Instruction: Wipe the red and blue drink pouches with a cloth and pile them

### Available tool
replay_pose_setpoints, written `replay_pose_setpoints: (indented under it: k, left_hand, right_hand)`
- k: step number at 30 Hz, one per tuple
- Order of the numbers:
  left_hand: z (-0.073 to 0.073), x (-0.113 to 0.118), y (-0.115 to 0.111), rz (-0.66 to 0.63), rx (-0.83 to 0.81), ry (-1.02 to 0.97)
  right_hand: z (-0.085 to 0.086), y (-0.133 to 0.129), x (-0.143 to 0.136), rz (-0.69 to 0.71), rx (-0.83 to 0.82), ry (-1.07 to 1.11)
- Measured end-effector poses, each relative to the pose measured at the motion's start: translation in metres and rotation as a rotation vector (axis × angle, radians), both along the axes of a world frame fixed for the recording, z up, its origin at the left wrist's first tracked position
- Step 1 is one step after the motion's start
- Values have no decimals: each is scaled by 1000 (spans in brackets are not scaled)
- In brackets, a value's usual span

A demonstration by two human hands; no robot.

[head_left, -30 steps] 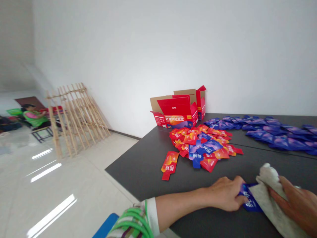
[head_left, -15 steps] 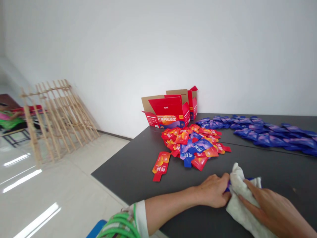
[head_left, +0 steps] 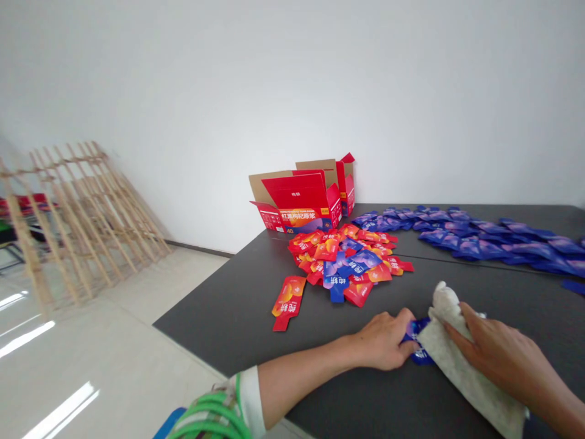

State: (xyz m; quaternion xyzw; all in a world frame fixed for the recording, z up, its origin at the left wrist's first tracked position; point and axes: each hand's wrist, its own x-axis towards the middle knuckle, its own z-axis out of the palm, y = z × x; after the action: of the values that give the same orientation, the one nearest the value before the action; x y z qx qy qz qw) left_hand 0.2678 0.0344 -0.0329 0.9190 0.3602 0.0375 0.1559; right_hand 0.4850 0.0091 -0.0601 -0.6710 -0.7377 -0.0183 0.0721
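Near the front of the dark table, my left hand pinches the left edge of a blue pouch. My right hand grips a whitish cloth, which lies over the right part of that pouch and hides it. Beyond my left hand is a heap of red pouches with several blue ones on top. One single red pouch lies apart, to the left of the heap.
Open red cartons stand at the table's back left edge. Overlapping blue pouches form long rows at the back right. A wooden pole rack leans on the wall at left.
The cloth and my right hand have shifted on the pouch, and more of its blue surface shows beside my left hand. The camera view has turned slightly right.
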Motion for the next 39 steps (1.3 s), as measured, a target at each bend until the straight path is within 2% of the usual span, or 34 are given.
replay_pose_setpoints:
  k: [4,8,9,13,18,23,28,31,34,37,39]
  left_hand:
    - [1,0,0,25,-10,9]
    - [1,0,0,-10,-31,0]
    - [1,0,0,-12,-29,-1]
    - [1,1,0,23,-25,1]
    - [1,1,1,2,-44,-9]
    - [0,1,0,16,11,-1]
    - [-4,1,2,5,16,-56]
    - [-4,1,5,70,-22,-118]
    - [-2,-3,9,156,-148,-190]
    - [3,-9,10,99,-314,-242]
    - [5,-11,9,72,-322,-259]
  right_hand:
    - [4,-2,-3,123,-10,19]
    - [2,0,1,-35,10,19]
    - [1,0,2,-37,8,23]
    - [-2,-1,3,108,-9,54]
    - [-3,0,7,-26,5,33]
    - [-13,-2,1,150,23,82]
    - [-3,4,6,-33,-9,77]
    - [1,9,13,-45,-63,96]
    - [-1,15,22,-64,-71,122]
    - [-2,20,35,-129,-74,110]
    - [3,20,39,-158,-83,80]
